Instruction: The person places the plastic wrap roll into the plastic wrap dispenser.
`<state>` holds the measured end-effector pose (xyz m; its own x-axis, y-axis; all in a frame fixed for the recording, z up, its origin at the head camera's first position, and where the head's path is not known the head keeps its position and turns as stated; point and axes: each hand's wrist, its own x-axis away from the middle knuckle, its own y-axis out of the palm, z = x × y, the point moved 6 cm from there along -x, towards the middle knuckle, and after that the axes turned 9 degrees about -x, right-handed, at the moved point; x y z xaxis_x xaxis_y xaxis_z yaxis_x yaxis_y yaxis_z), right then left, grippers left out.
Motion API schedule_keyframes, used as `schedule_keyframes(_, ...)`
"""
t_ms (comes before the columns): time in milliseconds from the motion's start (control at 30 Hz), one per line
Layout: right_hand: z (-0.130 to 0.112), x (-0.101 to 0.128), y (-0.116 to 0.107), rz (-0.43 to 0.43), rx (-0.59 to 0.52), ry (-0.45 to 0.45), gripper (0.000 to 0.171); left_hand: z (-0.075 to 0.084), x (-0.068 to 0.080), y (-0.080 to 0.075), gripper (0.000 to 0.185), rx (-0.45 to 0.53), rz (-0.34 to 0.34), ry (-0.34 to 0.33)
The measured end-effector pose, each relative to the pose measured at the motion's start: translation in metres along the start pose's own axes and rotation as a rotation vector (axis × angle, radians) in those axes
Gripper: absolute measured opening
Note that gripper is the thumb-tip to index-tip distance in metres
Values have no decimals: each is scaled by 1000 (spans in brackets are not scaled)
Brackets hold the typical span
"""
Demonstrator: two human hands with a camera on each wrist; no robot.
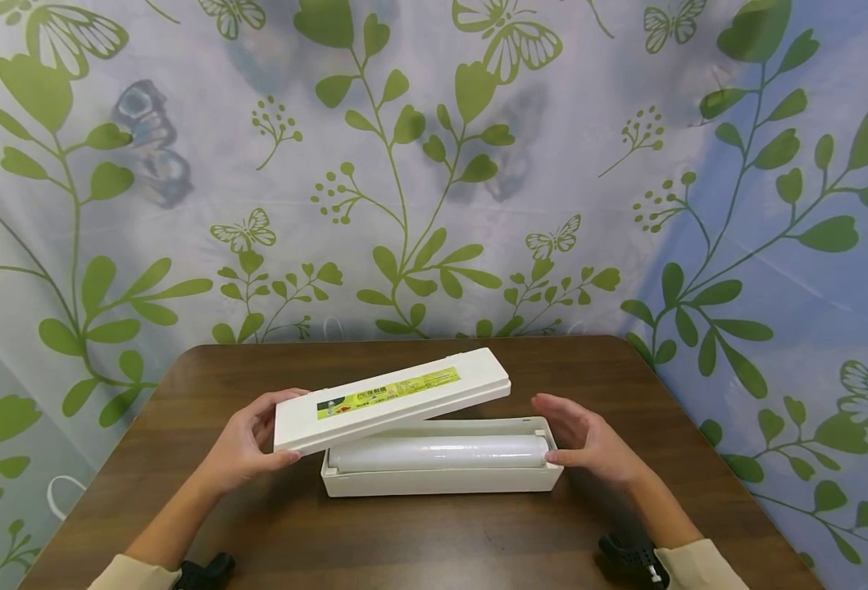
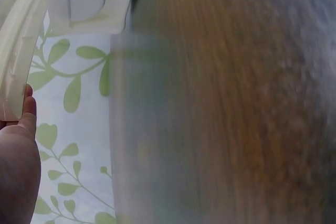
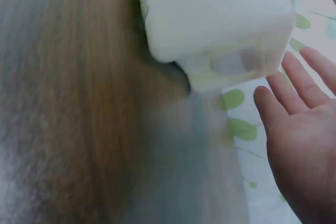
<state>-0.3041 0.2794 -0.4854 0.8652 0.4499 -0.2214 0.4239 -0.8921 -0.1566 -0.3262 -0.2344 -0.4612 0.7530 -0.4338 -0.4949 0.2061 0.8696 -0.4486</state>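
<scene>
Lid [image 1: 393,399] already raised off the box [image 1: 441,479] mid-desk, pinched at its left end by the left hand [image 1: 245,442]; right hand [image 1: 588,442] spread beside the box's right end. Roll [image 1: 439,452] lies inside, untouched.

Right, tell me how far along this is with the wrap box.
Done: a roll of cling film lies in the white box base on the table. In hand: the left hand grips the left end of the lid, which is raised and skewed above the base. The right hand is open by the base's right end. Left: the lid isn't seated on the base.
</scene>
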Motion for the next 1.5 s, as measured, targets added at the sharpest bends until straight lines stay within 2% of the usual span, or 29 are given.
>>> schedule_keyframes(167, -10, -6, 3, 6, -8, -41, 81, 5, -2, 4, 77, 13, -19, 12)
schedule_keyframes(400, -22, -17, 7, 32, 87, -81, 80, 9, -5, 10, 76, 17, -39, 22)
schedule_keyframes(533, -28, -21, 8, 47, 102, -90, 81, 12, -7, 13, 76, 23, -47, 35)
schedule_keyframes(833, -37, -31, 13, -3, 62, -149, 89, 19, -11, 20, 74, 55, -80, 78)
schedule_keyframes(1167, -37, -35, 14, -53, 17, -128, 96, 21, -11, 26, 72, 91, -104, 132)
schedule_keyframes(1333, -38, -37, 17, -123, -24, -135, 99, 22, -11, 28, 72, 106, -115, 163)
schedule_keyframes(1500, -42, -36, 20, -185, -38, -140, 95, 22, -12, 29, 72, 116, -126, 146)
